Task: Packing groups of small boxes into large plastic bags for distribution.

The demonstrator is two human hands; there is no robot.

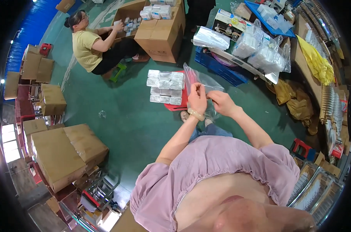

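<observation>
A clear plastic bag [210, 80] hangs between my two hands in front of me. My left hand [198, 99], with a pale bangle at the wrist, is closed on the bag's edge. Just to its right, my right hand [222, 103] pinches the same bag, fingertips close to the left ones. Left of my hands, several small clear-wrapped boxes [165, 84] are stacked in rows on a red stool [174, 107]. The stool is partly hidden by the boxes and the bag.
A co-worker in a yellow top [86, 46] sits at the upper left by an open carton [133, 11]. A closed carton [160, 40] stands beside it. A sealing machine [227, 25] and bagged white packs [247, 44] are at the upper right, above a blue crate [218, 66]. Large cartons [63, 150] stand left.
</observation>
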